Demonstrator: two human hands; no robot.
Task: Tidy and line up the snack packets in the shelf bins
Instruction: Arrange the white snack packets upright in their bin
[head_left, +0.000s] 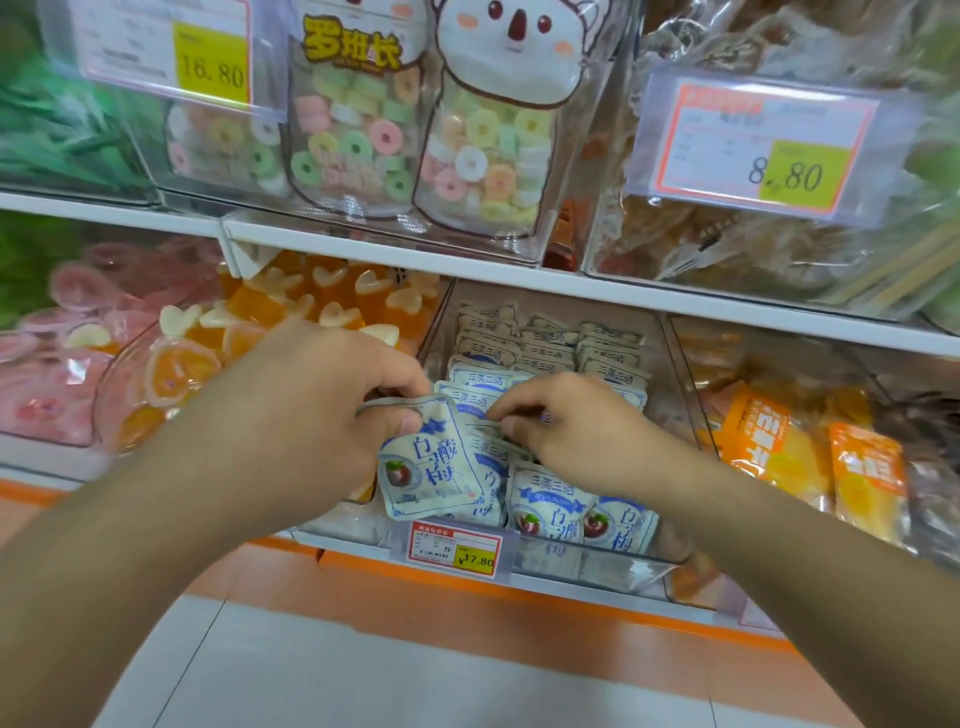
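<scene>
1. Your left hand (332, 410) pinches a white and blue packet (431, 462) at the front of the clear bin (670, 566).
2. Your right hand (566, 426) has curled fingers pinching another packet (488, 447) in the bin's middle row.

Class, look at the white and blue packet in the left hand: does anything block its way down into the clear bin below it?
Nothing visible blocks it. The left hand grips the packet over the bin; only the right hand rests among the packets there.
</scene>
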